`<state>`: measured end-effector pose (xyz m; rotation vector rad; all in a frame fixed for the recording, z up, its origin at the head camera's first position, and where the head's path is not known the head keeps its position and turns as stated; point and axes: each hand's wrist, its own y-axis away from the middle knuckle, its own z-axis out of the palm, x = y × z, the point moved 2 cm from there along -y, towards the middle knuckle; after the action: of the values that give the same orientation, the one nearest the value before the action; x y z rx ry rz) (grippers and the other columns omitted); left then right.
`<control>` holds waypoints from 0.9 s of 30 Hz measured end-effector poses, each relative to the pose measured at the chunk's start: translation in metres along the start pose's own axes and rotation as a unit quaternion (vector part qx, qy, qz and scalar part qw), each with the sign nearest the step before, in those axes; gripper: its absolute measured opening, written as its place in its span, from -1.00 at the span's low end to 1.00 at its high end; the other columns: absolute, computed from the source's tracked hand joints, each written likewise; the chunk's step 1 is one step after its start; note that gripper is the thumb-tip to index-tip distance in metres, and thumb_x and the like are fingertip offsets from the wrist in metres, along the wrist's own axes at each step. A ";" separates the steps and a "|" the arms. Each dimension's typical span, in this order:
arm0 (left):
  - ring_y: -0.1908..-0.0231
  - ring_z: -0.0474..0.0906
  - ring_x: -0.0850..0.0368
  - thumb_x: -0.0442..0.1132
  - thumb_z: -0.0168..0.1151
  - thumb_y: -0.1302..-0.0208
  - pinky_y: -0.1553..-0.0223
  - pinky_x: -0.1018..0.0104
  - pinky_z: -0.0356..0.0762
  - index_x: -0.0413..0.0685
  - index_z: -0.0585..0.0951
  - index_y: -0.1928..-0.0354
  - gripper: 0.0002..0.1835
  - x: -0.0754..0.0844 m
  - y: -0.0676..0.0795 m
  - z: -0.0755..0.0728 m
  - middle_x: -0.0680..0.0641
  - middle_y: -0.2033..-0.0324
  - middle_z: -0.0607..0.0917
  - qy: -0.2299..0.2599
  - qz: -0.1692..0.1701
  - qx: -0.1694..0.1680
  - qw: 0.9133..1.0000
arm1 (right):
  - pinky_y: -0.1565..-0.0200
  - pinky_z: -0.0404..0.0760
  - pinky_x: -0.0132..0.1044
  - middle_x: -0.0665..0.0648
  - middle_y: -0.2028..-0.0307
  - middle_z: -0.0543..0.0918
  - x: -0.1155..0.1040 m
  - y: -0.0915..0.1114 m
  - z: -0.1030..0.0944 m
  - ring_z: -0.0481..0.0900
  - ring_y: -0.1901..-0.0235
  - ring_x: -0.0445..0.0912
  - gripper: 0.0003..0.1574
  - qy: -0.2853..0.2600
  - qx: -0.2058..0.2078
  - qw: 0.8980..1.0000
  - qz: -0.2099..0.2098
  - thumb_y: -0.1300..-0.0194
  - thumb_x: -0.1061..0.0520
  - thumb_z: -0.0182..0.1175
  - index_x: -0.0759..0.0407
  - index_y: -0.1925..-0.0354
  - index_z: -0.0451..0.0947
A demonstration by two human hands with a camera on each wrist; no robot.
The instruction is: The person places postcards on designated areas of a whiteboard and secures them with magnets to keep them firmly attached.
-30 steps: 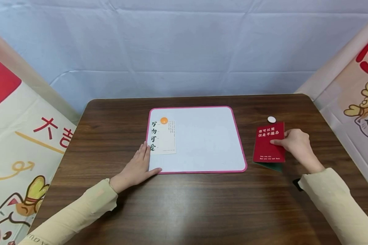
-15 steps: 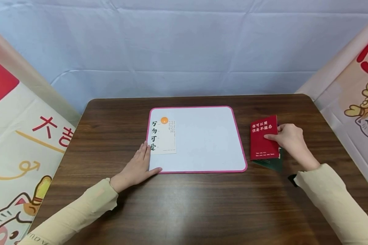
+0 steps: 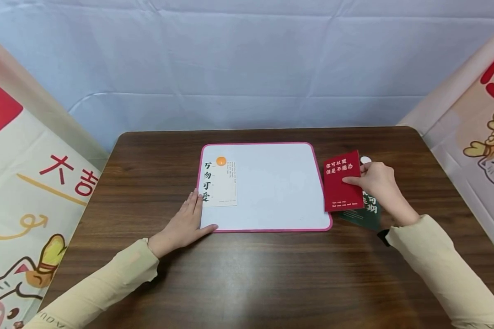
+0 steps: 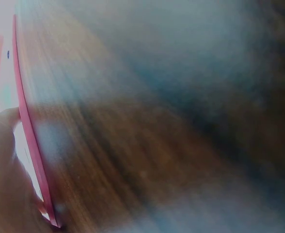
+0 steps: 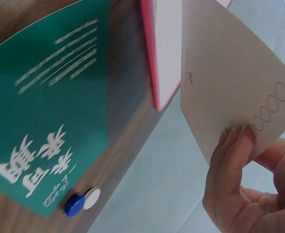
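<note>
My left hand (image 3: 182, 225) rests on the lower left corner of a pink-framed whiteboard (image 3: 277, 189), fingers straight, thumb along its front edge. On the board's left side lies a white card (image 3: 224, 194) with dark green characters, an orange round magnet (image 3: 221, 161) at its top. My right hand (image 3: 377, 183) pinches a red card (image 3: 340, 189) at its right edge, thumb in front and fingers on its pale back (image 5: 225, 82). The red card is raised and tilted, overlapping the board's right edge in the head view. Behind it, a green card (image 5: 79, 116) lies on the table, partly hidden.
Beside the green card are a blue round magnet (image 5: 74, 205) and a white one (image 5: 92, 198). The brown wooden table (image 3: 247, 274) extends in front of the board. A pale cloth (image 3: 247, 68) hangs behind, with printed cloths at both sides.
My right hand has lifted the red card and carried it left to the whiteboard's right edge, uncovering more of the green card beneath. My left hand has stayed put.
</note>
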<state>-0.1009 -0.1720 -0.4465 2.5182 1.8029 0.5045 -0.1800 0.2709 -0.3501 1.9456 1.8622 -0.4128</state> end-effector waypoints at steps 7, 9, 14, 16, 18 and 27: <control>-0.37 -0.30 -0.15 0.41 -0.17 -0.17 -0.29 0.01 -0.07 -0.39 -0.17 -0.36 0.09 0.001 0.000 -0.001 -0.31 -0.37 -0.24 -0.002 0.000 -0.001 1.000 | 0.58 0.48 -0.32 0.26 0.58 0.58 -0.011 -0.003 0.005 0.54 0.63 0.00 -0.51 -0.009 -0.002 1.000 -0.012 -0.03 0.02 0.33 0.49 0.40 0.50; -0.37 -0.30 -0.15 0.41 -0.16 -0.16 -0.29 0.01 -0.07 -0.39 -0.18 -0.36 0.09 0.001 0.000 -0.002 -0.31 -0.37 -0.24 -0.002 -0.001 -0.002 1.000 | 0.58 0.47 -0.33 0.25 0.59 0.58 -0.015 -0.003 0.007 0.55 0.62 0.02 -0.52 -0.009 -0.004 1.000 -0.015 -0.04 0.02 0.33 0.48 0.41 0.50; -0.37 -0.30 -0.15 0.41 -0.16 -0.16 -0.30 0.01 -0.08 -0.39 -0.17 -0.36 0.09 0.002 0.001 -0.003 -0.31 -0.37 -0.24 0.000 -0.001 -0.004 1.000 | 0.54 0.50 -0.30 0.27 0.57 0.60 -0.023 -0.005 0.011 0.58 0.57 0.06 -0.51 -0.016 -0.008 1.000 -0.013 -0.05 0.01 0.33 0.48 0.36 0.50; -0.37 -0.30 -0.15 0.40 -0.15 -0.17 -0.30 0.02 -0.08 -0.39 -0.16 -0.36 0.08 0.002 0.001 -0.003 -0.31 -0.37 -0.24 -0.001 0.000 -0.003 1.000 | 0.50 0.55 -0.26 0.29 0.52 0.62 -0.026 -0.006 0.013 0.60 0.53 0.07 -0.49 -0.021 -0.009 1.000 -0.008 -0.04 0.01 0.33 0.48 0.32 0.49; -0.37 -0.30 -0.15 0.40 -0.15 -0.17 -0.30 0.02 -0.08 -0.39 -0.15 -0.36 0.08 0.002 0.001 -0.003 -0.32 -0.37 -0.23 -0.003 0.001 -0.003 1.000 | 0.48 0.57 -0.23 0.32 0.48 0.62 -0.028 -0.007 0.015 0.61 0.50 0.10 -0.47 -0.027 -0.011 1.000 -0.004 -0.04 0.00 0.33 0.47 0.29 0.48; -0.36 -0.29 -0.16 0.38 -0.14 -0.18 -0.29 0.01 -0.07 -0.41 -0.13 -0.35 0.07 0.003 0.002 -0.003 -0.33 -0.37 -0.22 -0.006 0.005 0.001 1.000 | 0.40 0.60 -0.19 0.38 0.35 0.62 -0.042 -0.012 0.027 0.62 0.38 0.15 -0.40 -0.057 -0.021 0.998 0.020 -0.08 -0.04 0.30 0.46 0.17 0.45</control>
<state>-0.0993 -0.1708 -0.4426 2.5263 1.7889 0.4865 -0.1923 0.2210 -0.3544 1.8881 1.7449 -0.4584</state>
